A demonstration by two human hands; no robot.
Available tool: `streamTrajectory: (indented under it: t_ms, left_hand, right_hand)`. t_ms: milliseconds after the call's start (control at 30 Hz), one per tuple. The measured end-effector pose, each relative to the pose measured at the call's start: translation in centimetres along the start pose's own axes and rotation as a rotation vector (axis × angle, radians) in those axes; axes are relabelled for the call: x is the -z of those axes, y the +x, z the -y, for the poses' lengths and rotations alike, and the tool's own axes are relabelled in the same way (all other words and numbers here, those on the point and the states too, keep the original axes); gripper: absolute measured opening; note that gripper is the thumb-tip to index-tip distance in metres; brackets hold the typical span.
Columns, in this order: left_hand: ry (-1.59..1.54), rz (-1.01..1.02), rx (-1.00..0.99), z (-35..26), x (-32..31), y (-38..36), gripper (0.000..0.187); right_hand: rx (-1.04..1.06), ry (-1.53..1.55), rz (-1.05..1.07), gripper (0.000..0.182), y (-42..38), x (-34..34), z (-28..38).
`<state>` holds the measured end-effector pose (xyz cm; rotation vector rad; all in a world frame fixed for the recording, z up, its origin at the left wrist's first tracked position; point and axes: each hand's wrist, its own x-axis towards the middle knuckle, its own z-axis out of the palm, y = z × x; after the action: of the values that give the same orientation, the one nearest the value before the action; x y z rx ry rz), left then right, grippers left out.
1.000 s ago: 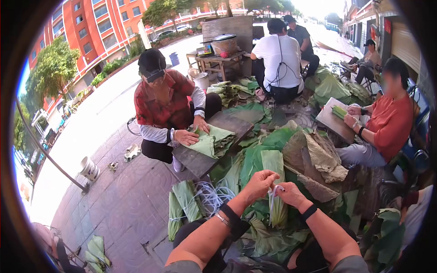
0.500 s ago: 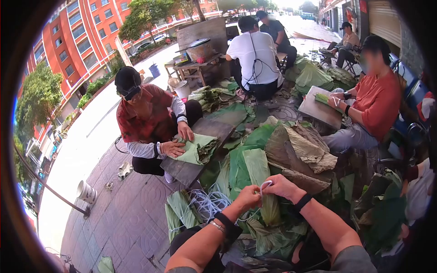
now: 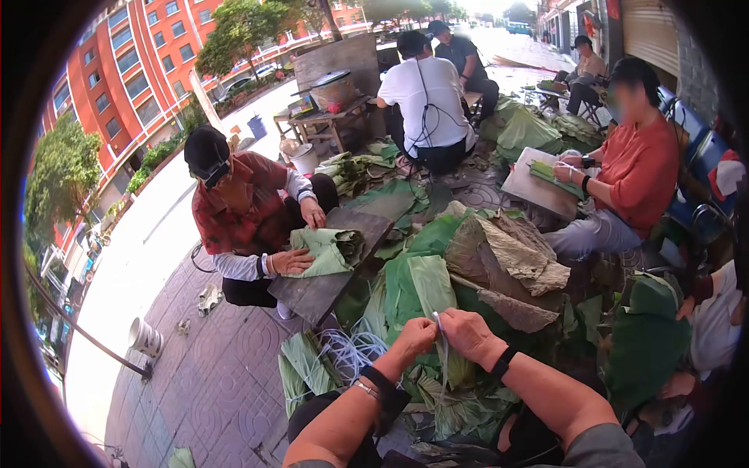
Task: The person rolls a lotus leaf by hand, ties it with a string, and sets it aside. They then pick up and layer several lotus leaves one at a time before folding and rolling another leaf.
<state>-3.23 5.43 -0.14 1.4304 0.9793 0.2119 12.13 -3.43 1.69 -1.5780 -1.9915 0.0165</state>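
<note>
A white string (image 3: 437, 317) is pinched between my left hand (image 3: 417, 337) and my right hand (image 3: 470, 335), both closed. The hands are close together, thumbs nearly meeting, and a pale end of string hangs below them. Directly beneath and behind is a long folded pale-green leaf (image 3: 431, 282), lying on a heap of large leaves. Left of my left hand lies a tangle of white strings (image 3: 349, 348), beside a tied bundle of green leaves (image 3: 306, 363). Crumpled leaves (image 3: 460, 407) lie below my wrists.
On the left, a crouching person (image 3: 242, 195) presses a rolled leaf on a dark board (image 3: 335, 285). Dry brown leaves (image 3: 499, 257) lie ahead. At right a seated person (image 3: 636, 168) has a board (image 3: 538, 183) on the lap. A white bucket (image 3: 146, 337) lies on the paving.
My hands have drawn closer together, and the string loop between them has become smaller. The person on the left has folded the leaf further over. At lower right, a large dark-green leaf has been raised.
</note>
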Motion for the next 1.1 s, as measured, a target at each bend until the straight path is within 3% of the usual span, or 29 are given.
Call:
streamTrajectory:
  t_ms: [133, 233, 333, 533, 833, 1100]
  left_hand:
    - [-0.441, 0.111, 0.207, -1.6, 0.9, -1.0, 0.026]
    - [-0.627, 0.13, 0.204, -0.4, 0.6, -0.2, 0.024]
    - [-0.74, -0.064, 0.325, -1.7, -0.6, -0.3, 0.024]
    - [-0.778, 0.078, 0.199, 1.5, 0.3, 1.5, 0.02]
    - [-0.681, -0.345, 0.046, 2.1, -1.8, 0.7, 0.014]
    - [-0.614, -0.582, -0.13, 4.7, -2.6, 2.6, 0.012]
  right_hand:
    - [-0.046, 0.032, -0.088, 0.005, 0.1, 0.0, 0.2]
    - [-0.014, 0.094, -0.154, 0.006, 0.2, 0.4, 0.7]
    - [-0.01, 0.107, -0.167, 0.005, -0.1, -0.2, 0.0]
    - [-0.03, 0.193, -0.174, 0.004, -0.5, -0.6, 0.0]
    - [-0.108, 0.141, -0.036, 0.004, -1.0, -0.2, 0.3]
    - [0.019, 0.131, 0.02, 0.004, -0.6, 1.2, 2.2]
